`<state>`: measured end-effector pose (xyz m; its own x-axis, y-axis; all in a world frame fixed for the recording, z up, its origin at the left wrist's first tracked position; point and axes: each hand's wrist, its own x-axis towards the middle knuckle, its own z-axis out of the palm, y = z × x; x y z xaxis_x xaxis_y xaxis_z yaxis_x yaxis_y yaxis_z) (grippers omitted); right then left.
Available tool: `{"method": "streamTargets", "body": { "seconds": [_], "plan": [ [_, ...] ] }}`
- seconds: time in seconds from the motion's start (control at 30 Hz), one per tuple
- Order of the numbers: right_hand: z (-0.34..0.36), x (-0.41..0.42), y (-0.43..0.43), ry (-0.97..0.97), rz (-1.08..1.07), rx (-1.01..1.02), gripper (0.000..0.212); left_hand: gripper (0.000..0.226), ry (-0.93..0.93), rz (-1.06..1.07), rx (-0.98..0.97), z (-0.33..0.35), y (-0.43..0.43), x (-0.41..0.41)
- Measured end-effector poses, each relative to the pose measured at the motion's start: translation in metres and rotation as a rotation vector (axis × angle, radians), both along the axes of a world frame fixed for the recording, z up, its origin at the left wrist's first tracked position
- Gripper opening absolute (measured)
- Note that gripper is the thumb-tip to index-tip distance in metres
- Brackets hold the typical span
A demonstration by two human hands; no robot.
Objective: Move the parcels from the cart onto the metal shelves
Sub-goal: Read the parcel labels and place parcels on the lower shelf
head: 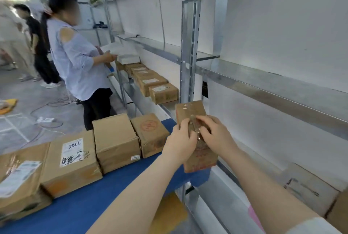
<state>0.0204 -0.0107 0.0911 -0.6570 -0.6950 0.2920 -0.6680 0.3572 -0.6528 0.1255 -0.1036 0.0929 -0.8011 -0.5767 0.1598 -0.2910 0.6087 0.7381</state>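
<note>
- Head view: both hands hold one small taped parcel up on end, above the near end of the blue cart and just in front of the metal shelves.
- The left grip is closed on the parcel's left face; the right grip is closed on its front and right side, fingertips on the glossy tape.
- Judged from its size and the relaxed hold, it is probably light; the cardboard looks stiff, with square edges.
- The clear tape across the top may be slick, so bare cardboard below the grips looks the safer hold, palms on opposite faces.
- Left of the left grip, four more parcels sit in a row on the cart.
- Beyond the grips, an upright post stands; the shelf to its right looks empty.
</note>
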Motion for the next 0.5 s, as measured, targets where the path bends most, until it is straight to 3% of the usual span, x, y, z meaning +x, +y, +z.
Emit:
{"method": "streamTargets", "body": {
  "seconds": [0.23,0.5],
  "plan": [
    [-0.028,-0.09,-0.099,0.008,0.194,0.045,0.042,0.049,-0.018,0.177,0.075,-0.023,-0.073,-0.068],
    [-0.073,-0.151,-0.174,-0.002,0.261,0.055,0.04,0.05,-0.043,0.245,0.094,-0.055,-0.133,-0.128]
  ]
}}
